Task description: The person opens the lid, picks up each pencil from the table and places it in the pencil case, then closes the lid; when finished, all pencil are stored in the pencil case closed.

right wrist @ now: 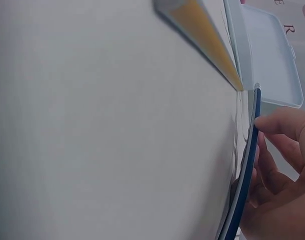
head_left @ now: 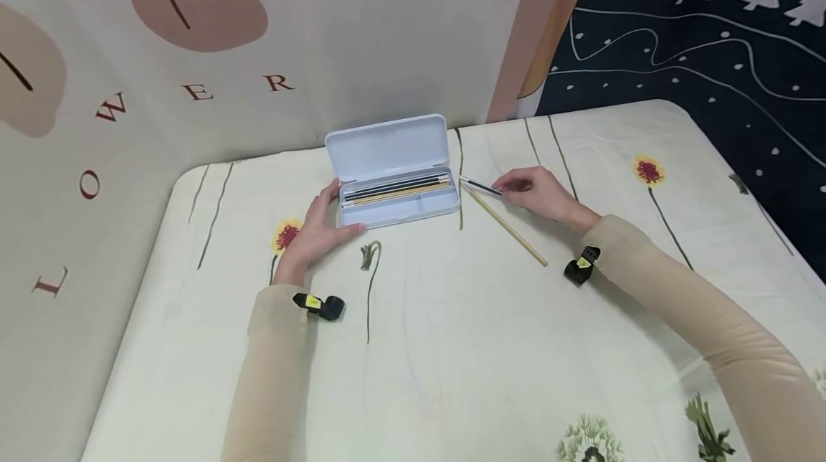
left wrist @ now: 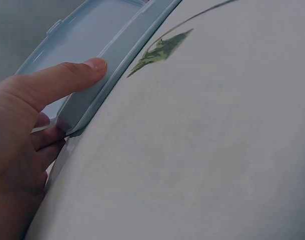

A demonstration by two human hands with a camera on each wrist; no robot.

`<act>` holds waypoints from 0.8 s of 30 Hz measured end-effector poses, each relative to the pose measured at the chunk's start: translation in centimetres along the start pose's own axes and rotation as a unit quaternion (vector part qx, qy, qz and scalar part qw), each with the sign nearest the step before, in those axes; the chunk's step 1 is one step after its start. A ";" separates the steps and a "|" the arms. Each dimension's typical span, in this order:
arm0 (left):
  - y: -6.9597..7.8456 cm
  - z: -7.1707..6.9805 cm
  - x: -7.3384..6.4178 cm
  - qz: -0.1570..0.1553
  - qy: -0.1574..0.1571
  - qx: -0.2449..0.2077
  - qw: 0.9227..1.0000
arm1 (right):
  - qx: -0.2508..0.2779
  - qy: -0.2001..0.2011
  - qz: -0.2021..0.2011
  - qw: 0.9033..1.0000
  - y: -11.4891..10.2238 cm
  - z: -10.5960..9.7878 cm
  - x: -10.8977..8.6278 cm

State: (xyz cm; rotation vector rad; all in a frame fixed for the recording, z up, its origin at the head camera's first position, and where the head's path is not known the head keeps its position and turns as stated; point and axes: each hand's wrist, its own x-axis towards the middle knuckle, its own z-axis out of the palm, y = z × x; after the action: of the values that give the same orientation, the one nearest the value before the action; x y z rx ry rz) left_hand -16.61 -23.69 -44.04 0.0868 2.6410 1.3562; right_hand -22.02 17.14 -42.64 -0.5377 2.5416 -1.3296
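A pale blue pencil case (head_left: 387, 150) stands on the cloth-covered table with its lid raised. Several dark and yellow pencils (head_left: 395, 193) lie lengthwise inside it. My left hand (head_left: 316, 229) grips the case's near left corner, the thumb on the front wall (left wrist: 92, 85) and the other fingers by the left end. Just right of the case, my right hand (head_left: 535, 193) pinches a dark blue striped pencil (right wrist: 250, 155) between thumb and fingers, its tip end toward the case. A yellow pencil (head_left: 510, 229) rests slantwise on the cloth, one end close to the case.
The white tablecloth (head_left: 419, 347) carries printed flowers and stems. A pale wall hanging (head_left: 387, 39) with letters rises behind the case. Dark fabric with printed trees (head_left: 684, 74) hangs beyond the right edge. Each wrist wears a small black camera (head_left: 330, 307).
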 end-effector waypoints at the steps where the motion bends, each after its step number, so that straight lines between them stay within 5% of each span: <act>1: 0.0 0.0 0.0 0.000 0.000 0.000 1.000 | 0.001 0.001 -0.002 1.000 0.0 0.0 0.1; 24: -0.1 0.0 0.0 0.003 0.000 -0.001 1.000 | 0.031 -0.007 -0.003 0.999 -2.7 1.8 3.2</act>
State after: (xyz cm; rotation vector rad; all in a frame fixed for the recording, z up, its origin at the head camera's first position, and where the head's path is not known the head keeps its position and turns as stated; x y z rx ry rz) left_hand -16.61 -23.75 -44.16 0.0958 2.6412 1.3609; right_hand -23.73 13.03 -41.54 -0.5414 2.4801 -1.3970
